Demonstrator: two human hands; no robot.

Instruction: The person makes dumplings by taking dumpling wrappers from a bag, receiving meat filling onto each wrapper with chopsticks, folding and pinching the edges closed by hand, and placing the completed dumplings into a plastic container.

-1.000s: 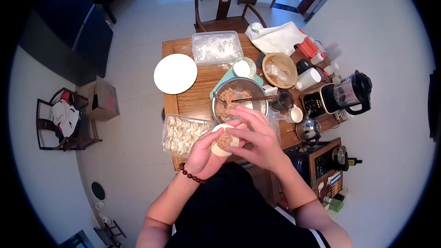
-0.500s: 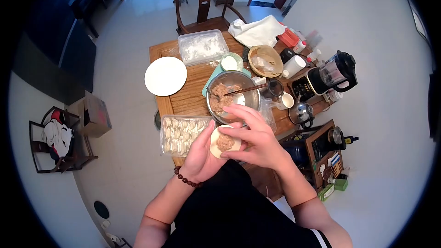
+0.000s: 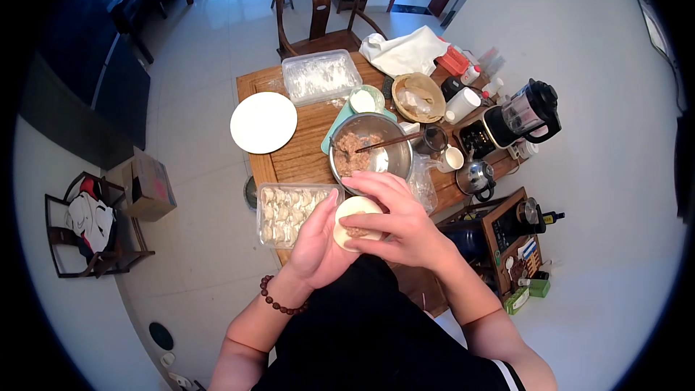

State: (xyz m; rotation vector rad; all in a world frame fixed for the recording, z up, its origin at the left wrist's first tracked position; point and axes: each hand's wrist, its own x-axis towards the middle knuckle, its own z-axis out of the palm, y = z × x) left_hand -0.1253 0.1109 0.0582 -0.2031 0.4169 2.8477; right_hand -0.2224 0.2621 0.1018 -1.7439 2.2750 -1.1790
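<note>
A round dumpling wrapper (image 3: 360, 205) with a lump of minced filling (image 3: 354, 232) lies on the fingers of my left hand (image 3: 313, 252), which holds it up. My right hand (image 3: 407, 221) is over it, its fingers and thumb at the wrapper's right side and partly covering the filling. Just beyond my hands stands a metal bowl (image 3: 399, 161) of minced filling, chopsticks (image 3: 394, 142) resting in it. To the left, a clear plastic tray (image 3: 260, 237) holds rows of folded dumplings (image 3: 291, 210).
A white plate (image 3: 263, 123) and a flour-dusted plastic container (image 3: 321, 77) are on the wooden table (image 3: 293, 163). A basket (image 3: 418, 99), a mug (image 3: 452, 158), a kettle (image 3: 476, 178) and a blender (image 3: 525, 112) crowd the right side. A chair (image 3: 321, 14) stands at the far edge.
My right fingers have come further over the wrapper and now cover more of the filling. My left wrist has shifted slightly left and down.
</note>
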